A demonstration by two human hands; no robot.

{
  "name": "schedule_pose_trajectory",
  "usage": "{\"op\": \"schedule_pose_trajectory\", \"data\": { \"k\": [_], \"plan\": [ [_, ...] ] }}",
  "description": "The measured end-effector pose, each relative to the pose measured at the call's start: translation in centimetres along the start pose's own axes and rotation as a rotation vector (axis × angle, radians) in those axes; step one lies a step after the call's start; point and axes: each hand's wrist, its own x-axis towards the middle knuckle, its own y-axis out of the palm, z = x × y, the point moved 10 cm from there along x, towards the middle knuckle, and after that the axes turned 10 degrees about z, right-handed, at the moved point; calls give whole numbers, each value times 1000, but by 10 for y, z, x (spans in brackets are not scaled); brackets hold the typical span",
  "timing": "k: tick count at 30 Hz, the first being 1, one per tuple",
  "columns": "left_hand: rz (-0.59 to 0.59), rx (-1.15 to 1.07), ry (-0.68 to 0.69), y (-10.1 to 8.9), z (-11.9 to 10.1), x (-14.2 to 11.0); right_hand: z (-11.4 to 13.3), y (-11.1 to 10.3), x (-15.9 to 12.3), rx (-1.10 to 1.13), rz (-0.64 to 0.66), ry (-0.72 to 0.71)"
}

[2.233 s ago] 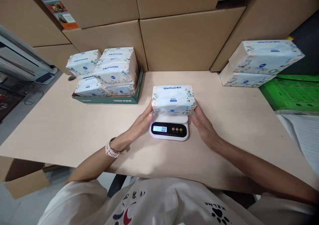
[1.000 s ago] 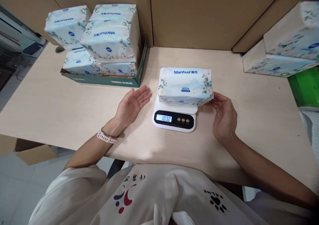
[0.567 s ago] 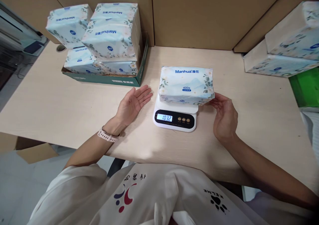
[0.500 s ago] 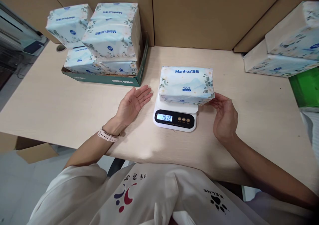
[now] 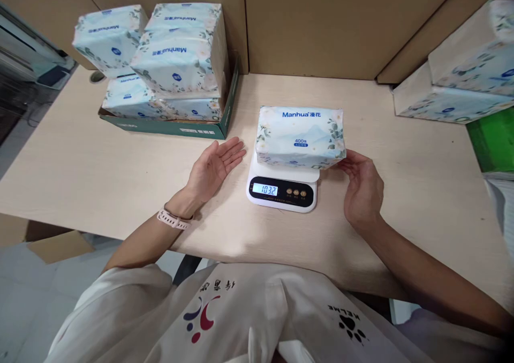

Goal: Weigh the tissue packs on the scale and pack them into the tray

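A pack of tissues (image 5: pixel 300 135), pale blue with flowers and "Manhua" print, rests on a white digital kitchen scale (image 5: pixel 283 193). The scale's lit display appears to read 103.2. To the left of the scale my left hand (image 5: pixel 212 170) lies palm up with its fingers stretched out, holding nothing and apart from the pack. My right hand (image 5: pixel 363 189) is at the pack's right side, fingers extended and slightly curved toward it. Its fingertips are partly hidden behind the pack's lower right corner, so contact is hard to make out.
At the back left, several tissue packs (image 5: pixel 174 63) are stacked in a green carton tray (image 5: pixel 160 128). More packs (image 5: pixel 474 79) are piled at the right above a bright green object (image 5: pixel 492 141). Large cardboard boxes (image 5: pixel 313 28) line the back. An open carton (image 5: pixel 60 245) is on the floor.
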Motion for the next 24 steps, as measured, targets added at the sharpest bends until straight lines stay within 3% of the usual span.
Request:
{"op": "schedule_pose_trajectory", "data": {
  "k": [5, 13, 19, 24],
  "plan": [
    [35, 67, 4, 3, -1, 0, 2, 1, 0, 19, -9, -6],
    [354, 477, 98, 39, -2, -15, 5, 3, -1, -56, 53, -44],
    [378, 551, 116, 34, -1, -19, 5, 8, -3, -129, 112, -56],
    [393, 566, 168, 37, 1, -7, 4, 10, -1, -162, 123, -50]
  ]
}}
